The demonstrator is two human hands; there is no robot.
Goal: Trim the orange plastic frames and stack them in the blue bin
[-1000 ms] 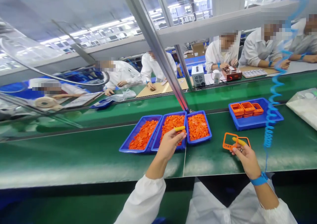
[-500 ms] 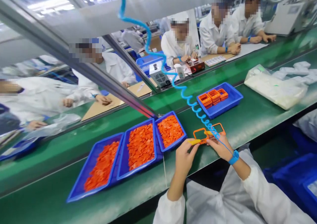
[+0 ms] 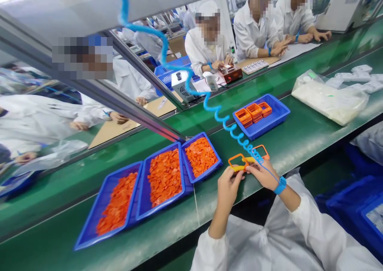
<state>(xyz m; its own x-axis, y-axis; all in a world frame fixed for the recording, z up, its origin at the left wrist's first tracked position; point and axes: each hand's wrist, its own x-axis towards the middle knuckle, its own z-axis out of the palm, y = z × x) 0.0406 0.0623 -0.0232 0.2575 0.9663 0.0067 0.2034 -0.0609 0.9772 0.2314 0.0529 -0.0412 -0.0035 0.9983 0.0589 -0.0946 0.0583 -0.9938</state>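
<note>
My left hand (image 3: 228, 183) pinches the near edge of a thin orange square frame (image 3: 236, 157) between thumb and forefinger. My right hand (image 3: 265, 176) grips the same frame at its right side, fingers closed. Yellow covers, apparently finger cots, sit on both forefingers. A second orange frame (image 3: 265, 150) shows just beyond my right hand, partly behind a coiled blue cord; whether it touches the hand I cannot tell. The cord (image 3: 229, 128) runs down to a blue wrist strap (image 3: 280, 185) on my right wrist.
Three blue trays (image 3: 137, 197) of small orange pieces stand to the left. Behind my hands, a blue tray (image 3: 269, 128) holds stacked orange frames. A plastic bag (image 3: 329, 99) lies at right on the green bench (image 3: 209, 205). Co-workers sit across, beyond a metal post (image 3: 149, 123).
The whole view has shifted a little. Both hands still hold the orange frame, and the left fingers have shifted slightly along its near edge.
</note>
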